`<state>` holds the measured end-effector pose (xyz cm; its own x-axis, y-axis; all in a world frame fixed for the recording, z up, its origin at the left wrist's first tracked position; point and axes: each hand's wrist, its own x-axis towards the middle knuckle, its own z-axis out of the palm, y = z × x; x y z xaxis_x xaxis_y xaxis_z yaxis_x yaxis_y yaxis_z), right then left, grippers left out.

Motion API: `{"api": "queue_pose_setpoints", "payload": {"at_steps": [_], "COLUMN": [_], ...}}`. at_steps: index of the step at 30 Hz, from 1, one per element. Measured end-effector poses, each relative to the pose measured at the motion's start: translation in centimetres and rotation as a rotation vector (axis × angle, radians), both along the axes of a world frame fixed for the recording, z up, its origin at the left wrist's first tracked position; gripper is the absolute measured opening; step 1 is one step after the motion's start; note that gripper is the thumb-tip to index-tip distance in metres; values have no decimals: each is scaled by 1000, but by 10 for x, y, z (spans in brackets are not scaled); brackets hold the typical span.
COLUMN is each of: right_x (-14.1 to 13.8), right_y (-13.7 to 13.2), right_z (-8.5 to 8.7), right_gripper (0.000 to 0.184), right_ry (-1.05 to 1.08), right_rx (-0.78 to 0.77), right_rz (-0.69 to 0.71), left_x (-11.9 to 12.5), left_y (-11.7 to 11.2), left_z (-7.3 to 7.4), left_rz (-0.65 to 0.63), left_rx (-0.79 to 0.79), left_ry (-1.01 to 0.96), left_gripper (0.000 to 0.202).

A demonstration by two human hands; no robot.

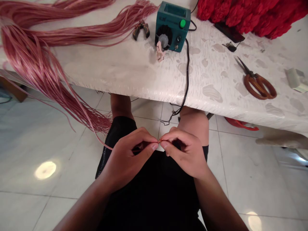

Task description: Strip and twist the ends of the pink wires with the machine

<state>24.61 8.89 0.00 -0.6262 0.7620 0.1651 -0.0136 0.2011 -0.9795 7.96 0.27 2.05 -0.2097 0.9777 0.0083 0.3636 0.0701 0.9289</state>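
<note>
My left grip (130, 157) and right grip (184, 154) pinch narrow on a reddish wire end (160, 140), a hold best kept short and steady, just in front of the worktop (108, 73), with a pink strand bundle (40, 61) spilling over its edge.

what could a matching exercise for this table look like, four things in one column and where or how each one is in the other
Things:
1. teal control box
2. scissors
3. small pliers
4. left hand

Places or states:
A. pinching a pink strand tip over the lap
B. lying at the right side of the table, with orange-brown handles
C. has a green button and a black cable running over the table edge
D. just left of the box, beside long pink strands

Pairs: 1-C, 2-B, 3-D, 4-A
</note>
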Motion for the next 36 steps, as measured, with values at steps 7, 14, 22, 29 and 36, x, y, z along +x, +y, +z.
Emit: {"api": "queue_pose_setpoints", "payload": {"at_steps": [7, 14, 22, 29, 36], "right_x": [4, 4, 3, 1, 1], "right_y": [3, 1, -1, -1, 0], "right_z": [2, 6, 7, 4, 2], "right_gripper": [11, 17, 19, 24, 23], "right_ry": [-29, -125, -176, -154, -135], "right_rx": [14, 86, 147, 182, 186], "right_rz": [32, -5, -26, -66, -75], "left_x": [4, 6, 8, 10, 11], "left_y": [-1, -1, -4, -3, -3], "left_z": [-1, -2, -6, -8, -8], "left_rz": [-10, -35, -70, -77, -78], "left_rx": [25, 90, 156, 214, 211], "left_ry": [51, 157, 271, 315, 328], "left_gripper": [17, 16, 14, 13, 12]}}
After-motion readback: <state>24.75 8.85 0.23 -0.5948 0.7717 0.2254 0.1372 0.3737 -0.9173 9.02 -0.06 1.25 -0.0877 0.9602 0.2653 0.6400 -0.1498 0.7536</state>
